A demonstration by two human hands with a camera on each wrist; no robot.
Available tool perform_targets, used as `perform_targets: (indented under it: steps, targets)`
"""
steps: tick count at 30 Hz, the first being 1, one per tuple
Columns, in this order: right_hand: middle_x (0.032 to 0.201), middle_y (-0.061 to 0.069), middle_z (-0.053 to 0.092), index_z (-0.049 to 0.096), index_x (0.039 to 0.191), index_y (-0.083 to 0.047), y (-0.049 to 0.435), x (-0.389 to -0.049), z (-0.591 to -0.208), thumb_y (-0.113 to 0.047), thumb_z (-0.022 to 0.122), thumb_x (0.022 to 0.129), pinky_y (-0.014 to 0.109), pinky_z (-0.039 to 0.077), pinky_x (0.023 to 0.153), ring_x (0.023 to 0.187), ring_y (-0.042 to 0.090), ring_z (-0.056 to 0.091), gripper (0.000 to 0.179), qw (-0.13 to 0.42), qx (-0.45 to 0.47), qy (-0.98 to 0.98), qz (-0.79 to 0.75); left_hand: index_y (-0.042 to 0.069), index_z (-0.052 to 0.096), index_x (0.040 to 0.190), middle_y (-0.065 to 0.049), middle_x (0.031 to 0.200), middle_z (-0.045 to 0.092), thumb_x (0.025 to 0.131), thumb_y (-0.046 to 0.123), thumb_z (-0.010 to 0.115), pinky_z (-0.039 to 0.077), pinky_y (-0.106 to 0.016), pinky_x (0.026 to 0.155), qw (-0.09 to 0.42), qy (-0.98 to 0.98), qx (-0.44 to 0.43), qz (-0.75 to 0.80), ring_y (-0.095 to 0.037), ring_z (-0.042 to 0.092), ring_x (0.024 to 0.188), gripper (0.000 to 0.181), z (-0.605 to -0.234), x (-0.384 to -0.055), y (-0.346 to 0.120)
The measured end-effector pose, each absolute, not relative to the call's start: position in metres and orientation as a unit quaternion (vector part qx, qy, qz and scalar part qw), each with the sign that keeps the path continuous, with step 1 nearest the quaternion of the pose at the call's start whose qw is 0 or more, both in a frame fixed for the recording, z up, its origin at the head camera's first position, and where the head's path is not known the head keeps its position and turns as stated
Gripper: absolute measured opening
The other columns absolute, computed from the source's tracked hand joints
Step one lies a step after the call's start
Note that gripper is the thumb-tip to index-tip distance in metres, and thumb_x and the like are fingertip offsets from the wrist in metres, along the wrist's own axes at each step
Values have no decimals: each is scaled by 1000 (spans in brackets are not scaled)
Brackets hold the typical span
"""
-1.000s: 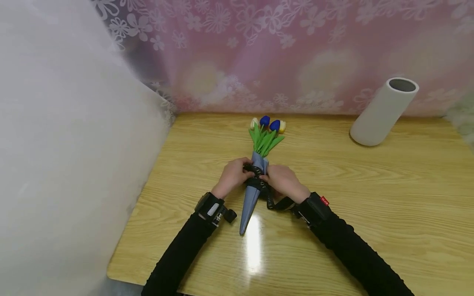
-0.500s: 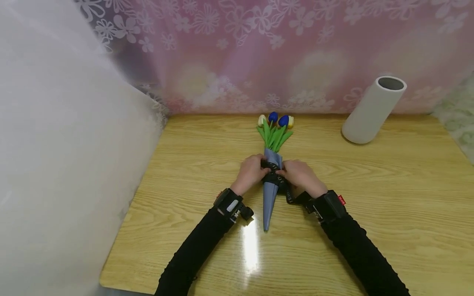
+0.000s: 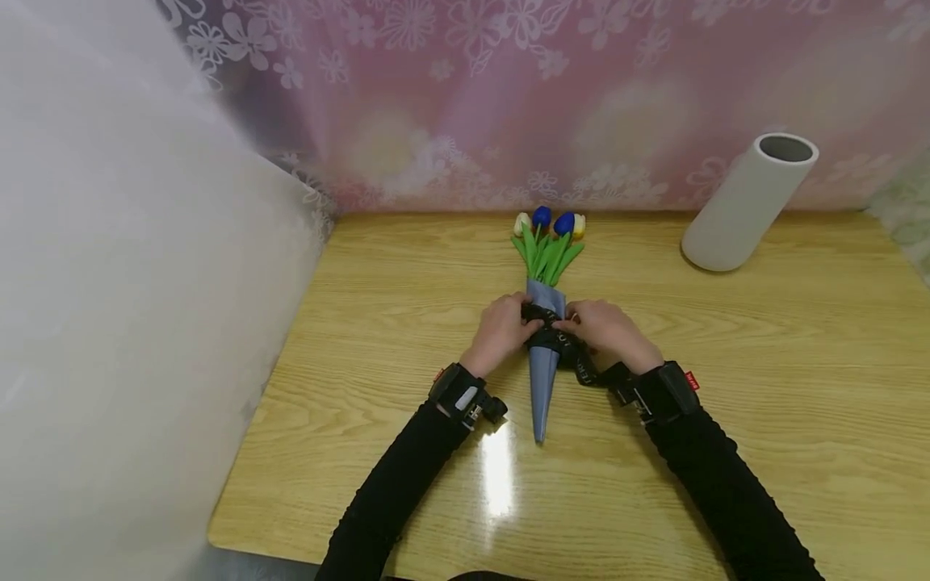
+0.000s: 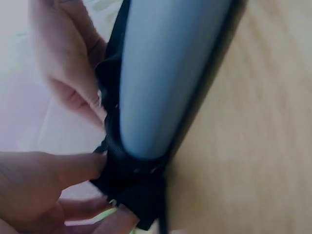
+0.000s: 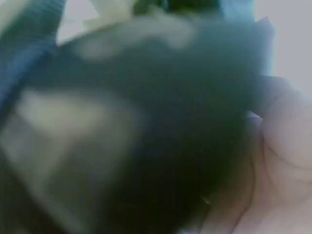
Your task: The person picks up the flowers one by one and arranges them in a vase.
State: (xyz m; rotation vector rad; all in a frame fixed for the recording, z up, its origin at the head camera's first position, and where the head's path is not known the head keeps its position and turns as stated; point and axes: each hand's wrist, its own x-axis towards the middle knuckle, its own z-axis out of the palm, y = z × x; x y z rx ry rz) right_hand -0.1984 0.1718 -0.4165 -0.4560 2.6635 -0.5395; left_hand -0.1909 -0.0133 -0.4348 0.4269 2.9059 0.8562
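A bouquet of blue and white tulips (image 3: 541,216) with green leaves lies on the table, its stems wrapped in a blue-grey paper cone (image 3: 542,387). Black lettered ribbon (image 3: 546,336) goes around the cone's upper part. My left hand (image 3: 503,329) pinches the ribbon at the cone's left side; in the left wrist view, its thumb and fingers (image 4: 80,170) grip the dark band. On the other side my right hand (image 3: 609,329) pinches the ribbon too. A loose ribbon tail (image 3: 587,371) trails under my right wrist. Dark ribbon (image 5: 195,126), blurred and close, fills much of the right wrist view.
A white vase (image 3: 748,206) stands at the back right of the wooden table (image 3: 407,266). Behind the table hangs a pink floral curtain (image 3: 450,105). A white surface (image 3: 145,282) borders the left edge.
The bouquet and both hands have shifted right across the table, and the cone's pointed end has swung right. Both hands keep their hold at the ribbon. The head view has shifted slightly.
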Motion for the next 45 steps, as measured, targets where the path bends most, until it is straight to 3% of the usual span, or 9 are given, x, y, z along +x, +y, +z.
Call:
perform_targets:
  steps: [5,10,13,18,24,29,32,38,45]
  targets:
    - [88,12,73,64,120,2,185,-193,-399,-31,54,107,31,48,58,67,23,66,36,185,-144,944,-232,5,63,135,-10,116,73,98,33,70,52,-26,64,36,945,149,289,-20,71,84,47,-414,-194,-31]
    - [85,10,71,64,115,-3,196,-183,-378,-26,54,108,33,45,59,67,27,66,27,123,-152,943,-268,9,71,125,-7,113,75,99,27,69,57,-32,68,-50,930,131,339,-21,73,88,32,-396,-198,-54]
    - [84,8,70,65,112,-5,197,-175,-374,-27,55,107,34,45,60,66,24,63,25,110,-174,945,-255,10,75,117,-5,107,76,100,26,68,57,-33,69,-68,928,130,344,-21,72,87,25,-396,-199,-63]
    - [86,7,69,67,112,-3,198,-167,-385,-19,53,107,35,46,61,66,17,58,22,124,-202,950,-205,8,72,121,-8,111,74,101,20,65,56,-31,73,-2,942,154,298,-22,71,92,24,-412,-198,-64]
    - [95,10,72,73,116,-7,199,-172,-407,3,57,99,40,54,69,81,25,67,26,91,-252,948,-169,4,62,130,-10,104,69,98,14,70,53,-32,71,85,958,152,228,-23,65,91,35,-424,-192,-62]
    - [95,8,68,77,116,-10,195,-181,-423,0,68,94,34,51,61,78,22,65,26,80,-267,948,-157,6,66,122,-4,96,68,91,15,78,52,-33,77,115,957,163,212,-19,64,88,34,-422,-190,-65]
    - [92,6,66,80,107,-13,194,-184,-428,-2,71,92,30,45,55,72,18,60,20,63,-258,952,-151,7,69,114,-2,92,72,89,14,80,51,-30,74,136,951,176,217,-18,66,84,28,-421,-188,-67]
    - [85,2,63,77,86,-16,200,-180,-428,-11,78,90,32,45,55,68,16,56,7,42,-256,957,-131,9,75,98,-2,88,73,88,11,79,49,-26,64,140,952,182,203,-17,65,78,11,-420,-184,-77]
    - [86,7,64,74,91,-8,237,-173,-429,-10,74,93,38,48,60,68,19,58,3,59,-208,968,-130,12,76,91,0,84,70,90,7,72,52,-29,65,128,963,157,176,-16,63,74,6,-422,-175,-108]
